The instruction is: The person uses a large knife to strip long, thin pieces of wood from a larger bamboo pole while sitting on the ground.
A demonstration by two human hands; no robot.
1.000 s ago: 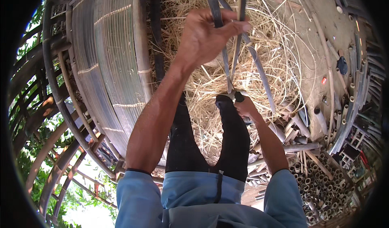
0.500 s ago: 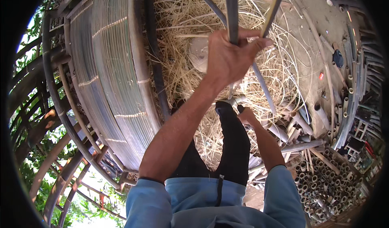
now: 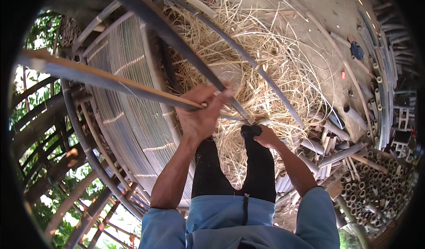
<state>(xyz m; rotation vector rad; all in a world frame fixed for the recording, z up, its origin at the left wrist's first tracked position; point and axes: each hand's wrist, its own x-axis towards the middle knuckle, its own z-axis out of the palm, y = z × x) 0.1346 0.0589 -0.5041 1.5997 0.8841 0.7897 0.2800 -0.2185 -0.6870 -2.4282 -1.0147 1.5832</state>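
Observation:
My left hand (image 3: 199, 111) is closed around split bamboo strips above my knees. One bamboo strip (image 3: 128, 88) reaches from the fingers to the far left, its pale inner face showing. A darker bamboo strip (image 3: 177, 43) slants from the upper left past my fingertips down to my right knee. There my right hand (image 3: 267, 137) is closed beside a black wrapping (image 3: 250, 132) on the knee. Whatever its fingers hold is mostly hidden. Beyond both hands a third long bamboo pole (image 3: 239, 49) slants over the shavings.
Pale bamboo shavings (image 3: 283, 67) cover the ground ahead. A slatted bamboo bench (image 3: 133, 103) stands at my left, with a pole railing (image 3: 84, 138) beyond it. Cut bamboo tubes (image 3: 367, 191) are stacked at the lower right. A dark round object (image 3: 357, 50) lies at the far right.
My left hand has come back and leftward, closer to me. The strips in it have swung to the left, and one now meets the right knee beside my right hand.

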